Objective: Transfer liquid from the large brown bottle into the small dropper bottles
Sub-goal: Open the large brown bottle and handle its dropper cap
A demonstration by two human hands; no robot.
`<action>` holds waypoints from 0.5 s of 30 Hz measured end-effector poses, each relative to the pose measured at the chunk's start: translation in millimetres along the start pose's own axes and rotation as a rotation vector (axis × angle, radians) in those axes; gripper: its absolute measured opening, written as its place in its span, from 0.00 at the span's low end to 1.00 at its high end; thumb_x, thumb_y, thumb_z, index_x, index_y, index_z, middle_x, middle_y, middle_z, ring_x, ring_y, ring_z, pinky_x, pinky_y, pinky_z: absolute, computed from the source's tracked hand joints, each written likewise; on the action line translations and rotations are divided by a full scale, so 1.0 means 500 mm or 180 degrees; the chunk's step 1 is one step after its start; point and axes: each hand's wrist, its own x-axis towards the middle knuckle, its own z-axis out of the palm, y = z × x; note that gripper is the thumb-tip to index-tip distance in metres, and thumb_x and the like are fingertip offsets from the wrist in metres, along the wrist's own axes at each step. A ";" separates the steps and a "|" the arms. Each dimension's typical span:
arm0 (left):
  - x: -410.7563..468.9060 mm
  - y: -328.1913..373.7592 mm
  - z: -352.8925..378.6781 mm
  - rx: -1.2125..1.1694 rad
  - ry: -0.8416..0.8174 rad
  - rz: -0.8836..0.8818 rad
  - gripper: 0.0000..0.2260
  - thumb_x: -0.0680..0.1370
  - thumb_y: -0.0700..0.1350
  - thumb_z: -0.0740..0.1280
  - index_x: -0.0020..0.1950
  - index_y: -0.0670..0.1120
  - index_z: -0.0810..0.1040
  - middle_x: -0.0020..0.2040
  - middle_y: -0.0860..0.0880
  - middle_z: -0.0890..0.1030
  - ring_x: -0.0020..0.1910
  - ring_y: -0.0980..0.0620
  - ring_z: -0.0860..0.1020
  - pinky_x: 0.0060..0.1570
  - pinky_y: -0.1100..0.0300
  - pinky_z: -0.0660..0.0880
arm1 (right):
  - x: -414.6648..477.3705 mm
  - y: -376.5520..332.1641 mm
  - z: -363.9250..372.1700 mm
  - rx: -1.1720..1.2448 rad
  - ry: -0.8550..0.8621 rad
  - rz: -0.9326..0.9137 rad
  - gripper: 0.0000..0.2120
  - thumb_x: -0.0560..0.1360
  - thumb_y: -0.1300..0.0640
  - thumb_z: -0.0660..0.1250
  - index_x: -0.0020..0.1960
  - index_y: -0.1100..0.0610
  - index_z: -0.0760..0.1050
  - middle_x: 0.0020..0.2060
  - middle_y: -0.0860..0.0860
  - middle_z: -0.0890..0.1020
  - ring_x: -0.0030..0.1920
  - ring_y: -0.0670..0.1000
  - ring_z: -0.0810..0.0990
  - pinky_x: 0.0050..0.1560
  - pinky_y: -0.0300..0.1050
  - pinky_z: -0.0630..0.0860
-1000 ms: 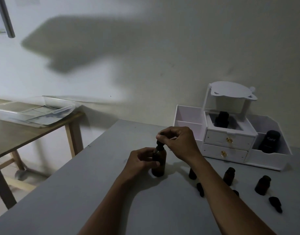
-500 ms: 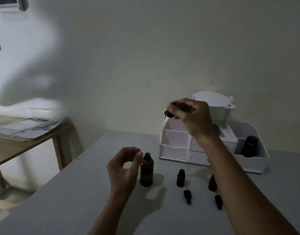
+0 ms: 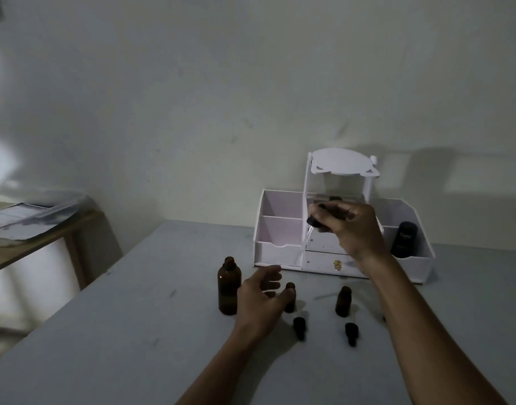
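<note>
The large brown bottle (image 3: pixel 229 287) stands uncapped on the grey table (image 3: pixel 134 331). My right hand (image 3: pixel 350 226) holds its dropper (image 3: pixel 310 229) in the air, the glass tube slanting down to the left. My left hand (image 3: pixel 261 299) is spread open just right of the large bottle, its fingers reaching around a small brown dropper bottle (image 3: pixel 290 298); whether they touch it I cannot tell. A second small bottle (image 3: pixel 343 301) stands uncapped to the right. Two black dropper caps (image 3: pixel 299 327) (image 3: pixel 351 333) lie in front of them.
A white desk organiser (image 3: pixel 283 247) with drawers stands at the back of the table against the wall, with a dark bottle (image 3: pixel 403 239) in its right compartment. A wooden side table (image 3: pixel 32 247) with a tray of papers stands at the left.
My right hand has lifted the dropper out of the large bottle and carried it right and lower. My left hand has let go of the large bottle and moved right to a small one.
</note>
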 end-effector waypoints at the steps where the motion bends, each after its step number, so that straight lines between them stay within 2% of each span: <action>1: 0.005 -0.005 0.003 0.0044 -0.0051 -0.0013 0.24 0.73 0.44 0.77 0.68 0.49 0.77 0.57 0.54 0.81 0.54 0.59 0.80 0.46 0.72 0.76 | 0.001 0.007 0.000 -0.0053 -0.0039 0.0020 0.02 0.74 0.60 0.74 0.45 0.55 0.85 0.37 0.50 0.87 0.40 0.49 0.87 0.49 0.51 0.84; 4: 0.015 -0.017 0.010 0.0105 -0.0206 -0.0076 0.25 0.72 0.42 0.78 0.67 0.47 0.78 0.58 0.51 0.83 0.57 0.54 0.81 0.57 0.63 0.79 | 0.004 0.023 0.002 -0.0099 -0.0097 0.0065 0.02 0.73 0.61 0.74 0.44 0.55 0.85 0.37 0.50 0.87 0.39 0.47 0.86 0.47 0.49 0.85; 6: 0.017 -0.020 0.010 0.0121 -0.0279 -0.0163 0.25 0.72 0.42 0.78 0.68 0.46 0.78 0.58 0.50 0.84 0.57 0.54 0.81 0.60 0.60 0.78 | 0.003 0.031 0.006 -0.0111 -0.0165 0.0097 0.02 0.73 0.62 0.74 0.45 0.57 0.85 0.37 0.50 0.87 0.38 0.46 0.86 0.46 0.48 0.85; 8: 0.017 -0.024 0.011 0.0111 -0.0369 -0.0200 0.24 0.72 0.41 0.77 0.67 0.47 0.78 0.58 0.52 0.83 0.55 0.57 0.81 0.56 0.64 0.78 | 0.003 0.040 0.009 -0.0157 -0.0231 0.0131 0.02 0.74 0.61 0.74 0.46 0.57 0.85 0.37 0.49 0.87 0.38 0.46 0.86 0.46 0.45 0.85; 11: 0.018 -0.029 0.009 0.0089 -0.0413 -0.0201 0.22 0.73 0.40 0.77 0.66 0.46 0.78 0.53 0.56 0.82 0.49 0.63 0.80 0.43 0.76 0.75 | 0.004 0.048 0.012 -0.0166 -0.0274 0.0141 0.02 0.74 0.61 0.74 0.45 0.56 0.85 0.36 0.49 0.87 0.38 0.46 0.86 0.44 0.42 0.84; 13: 0.019 -0.031 0.008 0.0153 -0.0427 -0.0160 0.21 0.72 0.40 0.77 0.65 0.46 0.79 0.52 0.57 0.83 0.50 0.64 0.80 0.46 0.77 0.74 | 0.004 0.054 0.015 -0.0176 -0.0306 0.0149 0.02 0.74 0.62 0.73 0.45 0.57 0.85 0.36 0.50 0.87 0.38 0.46 0.86 0.44 0.42 0.84; 15: 0.020 -0.031 0.008 0.0215 -0.0428 -0.0122 0.20 0.72 0.40 0.77 0.64 0.46 0.81 0.55 0.54 0.84 0.54 0.60 0.81 0.54 0.71 0.75 | 0.004 0.060 0.019 -0.0192 -0.0340 0.0190 0.02 0.74 0.62 0.73 0.45 0.59 0.85 0.36 0.53 0.87 0.38 0.47 0.86 0.45 0.44 0.84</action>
